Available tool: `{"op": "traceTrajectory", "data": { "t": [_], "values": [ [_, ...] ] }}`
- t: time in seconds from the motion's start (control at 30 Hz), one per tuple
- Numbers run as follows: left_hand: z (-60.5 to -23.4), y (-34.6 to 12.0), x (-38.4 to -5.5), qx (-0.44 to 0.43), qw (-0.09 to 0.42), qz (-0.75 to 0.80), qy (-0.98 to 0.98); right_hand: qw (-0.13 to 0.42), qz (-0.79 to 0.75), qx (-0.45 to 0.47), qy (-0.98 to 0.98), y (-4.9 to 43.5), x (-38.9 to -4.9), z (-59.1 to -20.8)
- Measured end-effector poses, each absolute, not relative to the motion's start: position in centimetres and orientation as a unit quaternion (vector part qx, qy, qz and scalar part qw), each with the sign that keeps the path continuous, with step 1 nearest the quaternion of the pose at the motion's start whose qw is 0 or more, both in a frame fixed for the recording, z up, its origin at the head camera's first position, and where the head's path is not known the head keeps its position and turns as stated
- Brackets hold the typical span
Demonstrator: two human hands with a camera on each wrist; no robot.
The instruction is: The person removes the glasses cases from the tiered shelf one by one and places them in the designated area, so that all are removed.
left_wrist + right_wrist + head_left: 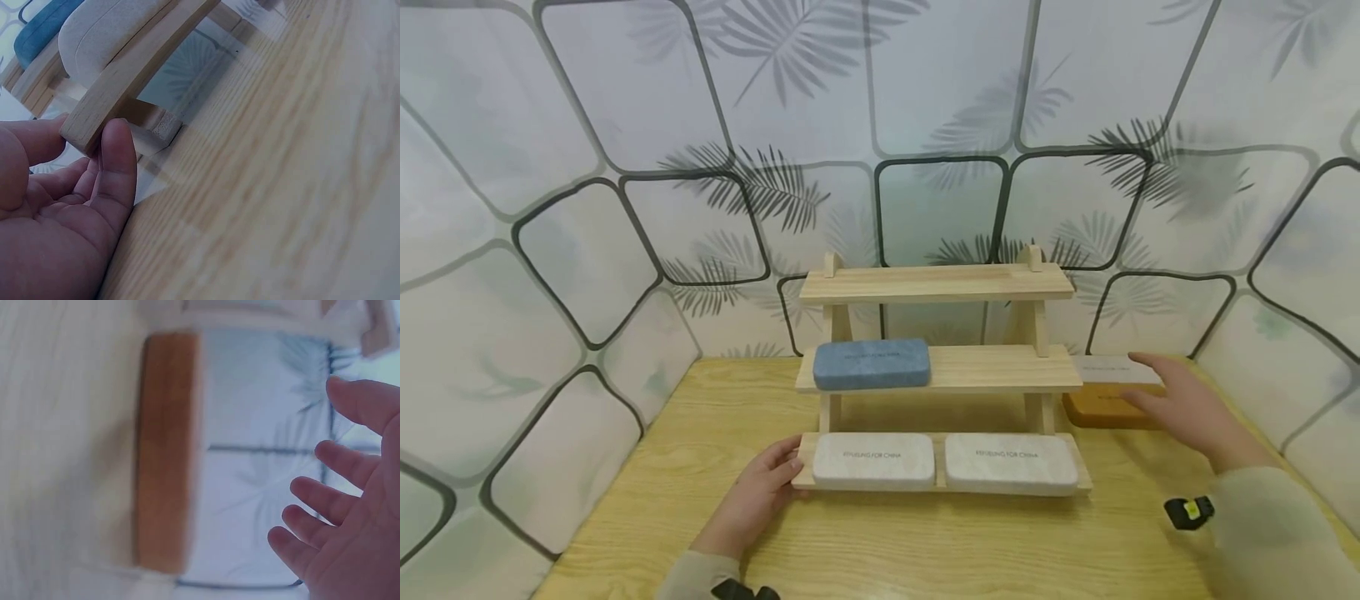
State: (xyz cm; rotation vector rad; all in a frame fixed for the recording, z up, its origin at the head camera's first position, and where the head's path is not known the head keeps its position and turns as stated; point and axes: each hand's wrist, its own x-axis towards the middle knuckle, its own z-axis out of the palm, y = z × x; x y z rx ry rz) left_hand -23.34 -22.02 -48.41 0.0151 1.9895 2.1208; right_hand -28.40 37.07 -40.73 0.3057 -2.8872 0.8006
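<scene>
A wooden three-tier rack (936, 285) stands on the table, with a blue glasses case (871, 364) on its middle tier. Two whitish cases lie on the bottom tier, a left one (874, 462) and a right one (1011, 465). My left hand (762, 486) pinches the left end of the bottom board (94, 119) between thumb and finger. Over on the right, my right hand (1187, 408) reaches with fingers spread and nothing held. It is nearest an orange-brown case (1105, 407) and a white case (1112, 369) just behind it. The right wrist view shows the orange-brown case (165, 453) blurred, apart from the fingers.
The wood-grain table (925, 550) extends around the rack. Patterned curtain cloth (940, 108) encloses the back and both sides, close behind the rack.
</scene>
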Motion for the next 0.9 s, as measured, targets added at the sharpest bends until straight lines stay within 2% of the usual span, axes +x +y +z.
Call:
{"op": "traceTrajectory", "data": {
  "t": [0.13,0.4,0.67,0.9],
  "values": [
    [-48.5,-22.0,-23.4,0.006,0.117,0.723,0.681,0.097,0.259,0.131,-0.952,34.4,-27.4,-39.3],
    [-48.4,-22.0,-23.3,0.005,0.115,0.722,0.682,0.122,0.290,0.185,-0.931,29.0,-25.1,-36.9],
    [-48.4,-21.8,-23.4,0.010,0.123,0.725,0.678,0.105,0.303,0.235,-0.918,24.9,-23.5,-35.7],
    [-48.4,-22.0,-23.3,0.012,0.119,0.725,0.678,0.087,0.312,0.259,-0.910,21.6,-23.5,-35.6]
  ]
}}
